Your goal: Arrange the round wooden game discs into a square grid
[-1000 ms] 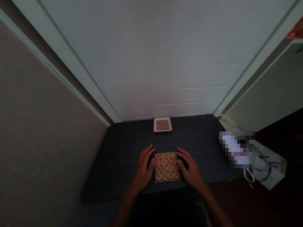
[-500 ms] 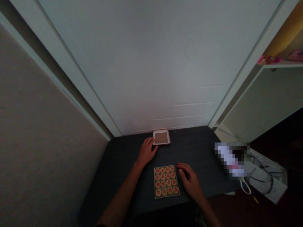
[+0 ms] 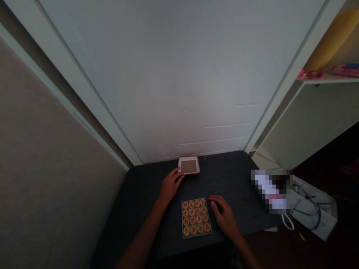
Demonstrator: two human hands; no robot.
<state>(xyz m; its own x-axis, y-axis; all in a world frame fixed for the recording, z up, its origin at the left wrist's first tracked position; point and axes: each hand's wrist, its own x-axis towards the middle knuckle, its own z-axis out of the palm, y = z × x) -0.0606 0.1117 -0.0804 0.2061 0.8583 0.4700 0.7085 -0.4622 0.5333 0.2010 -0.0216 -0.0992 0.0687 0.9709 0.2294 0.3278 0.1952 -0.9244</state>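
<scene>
A square tray of round yellow pieces with red marks (image 3: 196,218) lies on a dark table (image 3: 140,209) in front of me. My right hand (image 3: 223,216) rests flat on the table at the tray's right edge, fingers spread. My left hand (image 3: 170,183) reaches forward, its fingertips touching the left edge of a small square box lid (image 3: 189,166) with a pale rim and brown inside, which sits by the wall. The fingers look loosely extended, with nothing in them.
A pale wall (image 3: 174,74) rises behind the table, with a panel at left. A white shelf unit (image 3: 314,119) stands at right. A white bag with dark cords (image 3: 311,209) lies beside the table's right end.
My left hand left the tray's left side and reached forward to the box lid by the wall. My right hand stayed beside the tray. The camera view tilted up a little.
</scene>
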